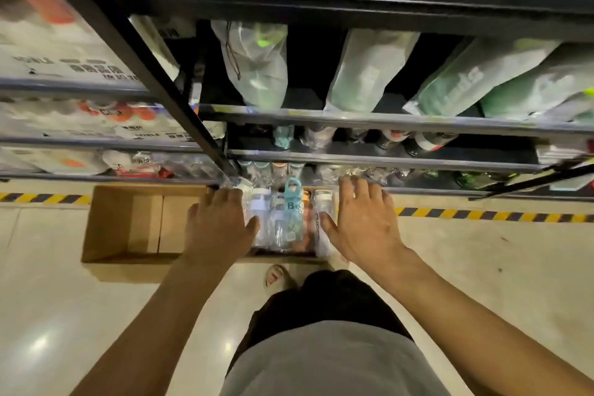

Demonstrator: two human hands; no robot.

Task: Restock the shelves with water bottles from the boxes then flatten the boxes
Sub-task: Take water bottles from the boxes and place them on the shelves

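An open cardboard box (128, 222) lies on the floor against the foot of the shelving. Its right end holds a tight cluster of clear water bottles (266, 219) with white caps, and a teal-capped bottle (292, 202) in the middle. My left hand (221, 225) presses on the cluster's left side, thumb on the outer bottle. My right hand (363, 222) clasps the right side, thumb on a white-capped bottle (323, 202), fingers spread past it. The box's left half shows bare cardboard. More bottles stand on the lowest shelf (385, 161) just beyond my fingertips.
Black metal shelving rises ahead, with a slanting upright post (154, 74) on the left. Bagged green bottles (363, 74) fill an upper shelf. Yellow-black hazard tape (482, 214) runs along the floor. My sandalled foot (276, 276) stands just behind the box.
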